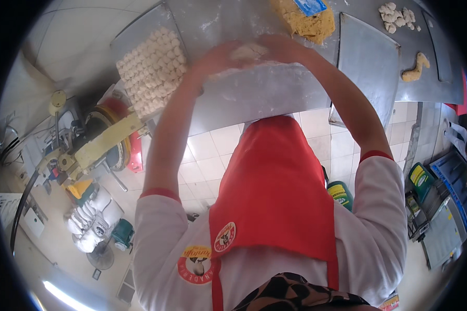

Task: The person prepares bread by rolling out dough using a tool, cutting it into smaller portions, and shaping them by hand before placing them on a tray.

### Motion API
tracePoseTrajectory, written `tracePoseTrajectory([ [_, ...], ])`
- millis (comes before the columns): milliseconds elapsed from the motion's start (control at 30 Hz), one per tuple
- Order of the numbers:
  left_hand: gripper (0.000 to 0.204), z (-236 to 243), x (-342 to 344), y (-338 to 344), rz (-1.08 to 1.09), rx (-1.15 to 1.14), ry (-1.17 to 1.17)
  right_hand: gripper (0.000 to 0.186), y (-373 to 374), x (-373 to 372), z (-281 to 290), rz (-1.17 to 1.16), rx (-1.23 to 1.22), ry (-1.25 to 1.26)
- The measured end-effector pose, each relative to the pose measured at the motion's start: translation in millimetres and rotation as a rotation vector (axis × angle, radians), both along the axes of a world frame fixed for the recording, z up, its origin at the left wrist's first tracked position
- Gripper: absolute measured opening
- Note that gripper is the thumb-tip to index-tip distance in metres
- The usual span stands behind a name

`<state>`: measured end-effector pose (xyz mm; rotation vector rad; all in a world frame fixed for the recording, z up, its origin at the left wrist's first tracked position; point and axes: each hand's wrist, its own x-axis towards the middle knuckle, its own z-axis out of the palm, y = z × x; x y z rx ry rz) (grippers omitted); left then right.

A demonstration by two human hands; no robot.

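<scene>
My left hand (222, 56) and my right hand (283, 48) are at either side of a pale, floury piece of dough (249, 52) at the front of the metal worktable (264, 93). Both hands are smeared by motion, so their fingers do not show clearly. The dough seems to touch both hands; its lower part is blurred. Just beyond my right hand sits a large tan mass of dough (310, 27) with a flat blue item (310, 6) on it. Left of my left forearm, rows of small pale dough pieces (153, 67) cover a tray.
A bare metal tray (368, 62) lies right of my right hand, jutting past the table edge. Farther right are a curved dough piece (416, 67) and several pale lumps (396, 17). Yellow-and-red machinery (109, 137) stands low on the left. White flour marks the worktable.
</scene>
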<state>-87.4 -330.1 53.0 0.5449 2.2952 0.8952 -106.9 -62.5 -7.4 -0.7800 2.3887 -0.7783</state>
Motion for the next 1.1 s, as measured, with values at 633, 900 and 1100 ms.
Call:
tracePoseTrajectory([
  [633,0.083,-46,161,72,-0.006,-0.292,0.551,0.055,21,163,1,-0.127,0.207,0.528],
  [900,0.071,-46,-6,70,0.378,-0.584,0.673,0.064,-17,-5,11,-0.401,0.254,0.788],
  [1100,0.070,-72,103,42,0.189,-0.308,0.509,0.064,31,82,-10,0.023,0.170,0.567],
])
